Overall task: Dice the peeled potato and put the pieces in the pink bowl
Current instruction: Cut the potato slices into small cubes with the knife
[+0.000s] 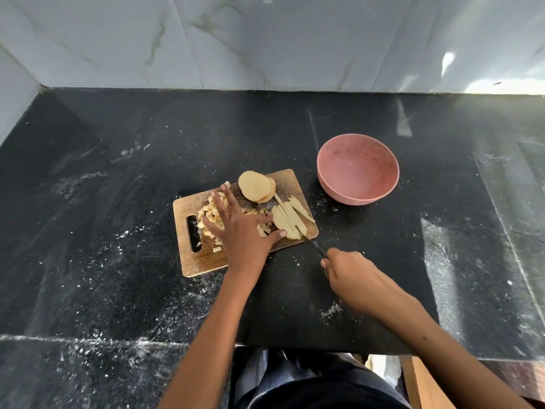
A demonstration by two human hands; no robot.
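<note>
A wooden cutting board (203, 261) lies on the black counter. A pile of diced potato (210, 213) covers its left half, and my left hand (239, 228) lies flat over it with fingers spread, thumb touching a slice cut into strips (287, 221). Round potato slices (255, 185) are stacked at the board's far edge. My right hand (351, 276) grips a knife (317, 247) whose blade points at the strips. The pink bowl (358, 169) stands empty to the right of the board.
The black stone counter (118, 187) is dusted with white specks. A marble-tiled wall (265, 39) runs along the back and left. The counter's front edge is near my body, with a wooden piece (418, 382) at the lower right.
</note>
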